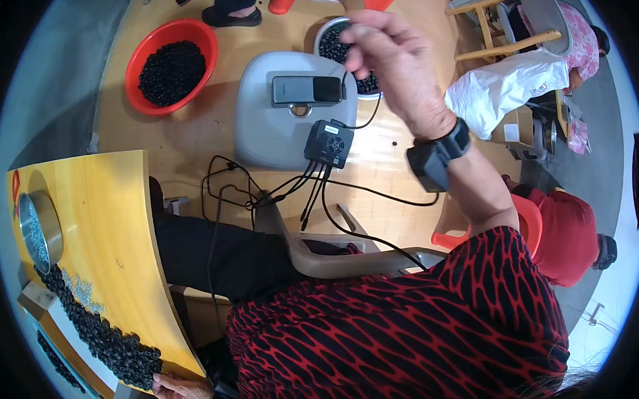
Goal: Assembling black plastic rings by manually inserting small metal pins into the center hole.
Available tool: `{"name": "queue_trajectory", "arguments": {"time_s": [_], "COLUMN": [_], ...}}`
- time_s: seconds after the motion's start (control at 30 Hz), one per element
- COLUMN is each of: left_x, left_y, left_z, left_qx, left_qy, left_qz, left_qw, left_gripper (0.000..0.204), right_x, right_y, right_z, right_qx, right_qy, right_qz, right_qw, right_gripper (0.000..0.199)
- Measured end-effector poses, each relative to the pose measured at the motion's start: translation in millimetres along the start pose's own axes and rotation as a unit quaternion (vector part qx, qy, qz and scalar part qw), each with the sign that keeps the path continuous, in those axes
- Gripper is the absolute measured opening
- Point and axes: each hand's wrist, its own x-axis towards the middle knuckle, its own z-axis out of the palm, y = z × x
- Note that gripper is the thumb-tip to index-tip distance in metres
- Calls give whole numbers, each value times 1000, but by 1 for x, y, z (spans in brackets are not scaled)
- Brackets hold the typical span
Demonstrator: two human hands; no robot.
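Note:
At the lower left, my left hand is at the near end of a long pile of small black pieces on the yellow table. Its fingers are bent together at the pile's edge; whatever lies between them is hidden. My right hand, a black device strapped to its wrist, is raised over a white bucket of similar black pieces. The fingers are curled with the tips close together, and I cannot make out what they hold. Small clear pieces lie scattered beside the pile.
A metal bowl stands on the table. A grey stool carries a power bank and a black box with trailing cables. A red basin holds black pieces. A person in red sits at right.

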Motion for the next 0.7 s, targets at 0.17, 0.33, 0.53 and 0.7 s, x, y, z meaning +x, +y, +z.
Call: {"name": "queue_trajectory", "arguments": {"time_s": [0.17, 0.33, 0.53, 0.7], "left_x": [8, 9, 16, 17], "left_y": [-5, -27, -21, -22], "left_z": [4, -12, -13, -14], "left_qx": [5, 32, 122, 170], "left_qy": [-8, -14, -19, -5], "left_qz": [49, 24, 36, 61], "left_qw": [999, 999, 992, 984], "left_gripper": [29, 24, 28, 33], "right_x": [-17, -56, -137, -172], "right_y": [44, 168, 309, 358], "right_z": [-105, -221, -343, -360], "right_qx": [-75, -242, -583, -565], "right_qy": [141, 270, 100, 96], "right_qz": [67, 224, 296, 356], "right_qw": [985, 904, 750, 739], "right_gripper": [30, 35, 37, 37]}}
